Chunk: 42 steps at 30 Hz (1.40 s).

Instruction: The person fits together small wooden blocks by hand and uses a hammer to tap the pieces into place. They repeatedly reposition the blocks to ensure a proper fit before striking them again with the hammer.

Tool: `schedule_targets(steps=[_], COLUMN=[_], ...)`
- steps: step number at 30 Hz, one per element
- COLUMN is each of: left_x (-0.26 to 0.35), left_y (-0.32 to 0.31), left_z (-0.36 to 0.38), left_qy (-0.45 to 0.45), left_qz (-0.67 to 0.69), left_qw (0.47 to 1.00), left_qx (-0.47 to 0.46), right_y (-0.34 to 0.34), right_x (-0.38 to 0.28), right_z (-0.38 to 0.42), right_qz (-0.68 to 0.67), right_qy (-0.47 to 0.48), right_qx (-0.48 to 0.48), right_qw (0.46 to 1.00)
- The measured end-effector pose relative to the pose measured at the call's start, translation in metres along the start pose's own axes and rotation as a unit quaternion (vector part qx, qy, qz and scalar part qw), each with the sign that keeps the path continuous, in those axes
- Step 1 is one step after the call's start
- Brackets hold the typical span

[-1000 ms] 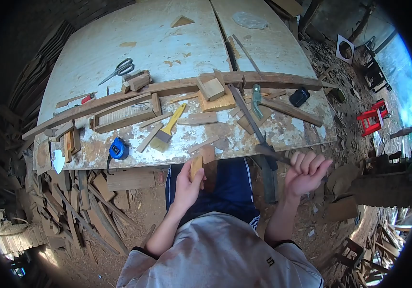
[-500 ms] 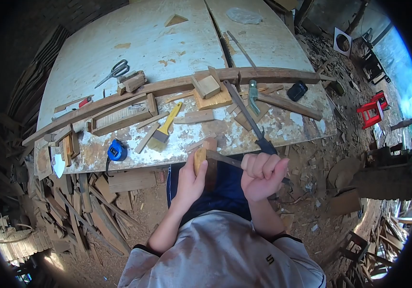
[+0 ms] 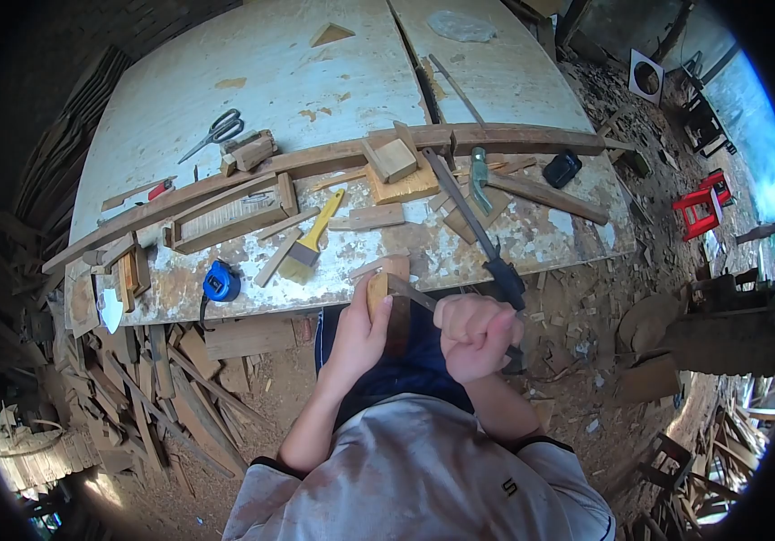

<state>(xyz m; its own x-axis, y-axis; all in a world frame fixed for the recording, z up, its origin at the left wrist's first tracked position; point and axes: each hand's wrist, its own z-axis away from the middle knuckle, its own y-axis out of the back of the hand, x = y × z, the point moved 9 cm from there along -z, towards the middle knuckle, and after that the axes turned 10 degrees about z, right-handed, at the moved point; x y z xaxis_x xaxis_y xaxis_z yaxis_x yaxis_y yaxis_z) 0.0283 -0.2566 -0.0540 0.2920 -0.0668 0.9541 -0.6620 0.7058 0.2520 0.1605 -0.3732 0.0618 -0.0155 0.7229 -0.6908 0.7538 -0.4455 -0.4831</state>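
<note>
My left hand (image 3: 359,340) is closed around a small wooden block (image 3: 378,293), just off the bench's front edge, with the thumb on its near side. My right hand (image 3: 476,337) makes a fist around a flat metal file (image 3: 413,293); its handle end is hidden in my fingers. The file's blade runs left from the fist and meets the block's right side. Beyond the block, a reddish-brown wood piece (image 3: 396,265) sticks out at the bench edge. A clamp bar (image 3: 460,200) with a dark handle (image 3: 504,279) lies just beyond my right hand.
On the workbench (image 3: 261,99) lie a paintbrush (image 3: 314,240), a blue tape measure (image 3: 221,281), a hammer (image 3: 532,191), scissors (image 3: 216,133) and a wooden frame (image 3: 230,216). A long wooden rail (image 3: 333,157) crosses it. Wood offcuts (image 3: 166,388) litter the floor at left.
My right hand has moved left with the file, closer to the block, so less of the blade shows between them. My left hand keeps the block in nearly the same place.
</note>
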Motion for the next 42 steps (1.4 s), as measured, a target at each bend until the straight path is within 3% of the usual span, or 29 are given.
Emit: schedule_targets(steps=[5,8,11,15,19,25,34,37,40,42], left_x=[0.007,0.014,0.012,0.009,0.007,0.03,0.032,0.029,0.031,0.038], left_y=[0.004,0.004,0.004,0.004,0.005,0.002,0.0,-0.003,-0.006,-0.006], left_z=[-0.002,-0.005,-0.007,-0.007,-0.009,-0.016,-0.029,-0.033,-0.037,-0.039], left_qy=[-0.051,-0.093,-0.073,-0.066,-0.08,-0.049,-0.094,-0.125,-0.119,-0.061], left_qz=[-0.016,-0.042,-0.058,-0.062,-0.075,-0.16,-0.225,-0.213,-0.217,-0.246], left_qw=[0.998,0.995,0.995,0.996,0.994,0.984,0.966,0.965,0.964,0.963], left_qx=[-0.018,-0.013,-0.02,-0.013,-0.002,-0.058,-0.089,-0.09,-0.1,-0.095], right_y=[0.064,0.053,0.016,0.018,0.0,-0.013,-0.046,-0.058,-0.065,-0.064], right_x=[0.019,0.014,0.009,0.022,0.019,0.031,0.05,0.062,0.066,0.067], right_z=[-0.001,0.002,-0.008,-0.032,-0.041,-0.075,-0.092,-0.101,-0.11,-0.114], right_qz=[-0.093,-0.044,-0.003,0.01,0.076,0.092,0.193,0.241,0.242,0.272], right_qy=[-0.076,-0.07,-0.048,-0.123,-0.133,-0.194,-0.184,-0.181,-0.17,-0.191], right_qx=[0.13,0.112,-0.042,0.032,0.035,-0.005,-0.038,-0.1,-0.106,-0.113], right_qw=[0.984,0.99,0.998,0.992,0.988,0.977,0.963,0.948,0.949,0.936])
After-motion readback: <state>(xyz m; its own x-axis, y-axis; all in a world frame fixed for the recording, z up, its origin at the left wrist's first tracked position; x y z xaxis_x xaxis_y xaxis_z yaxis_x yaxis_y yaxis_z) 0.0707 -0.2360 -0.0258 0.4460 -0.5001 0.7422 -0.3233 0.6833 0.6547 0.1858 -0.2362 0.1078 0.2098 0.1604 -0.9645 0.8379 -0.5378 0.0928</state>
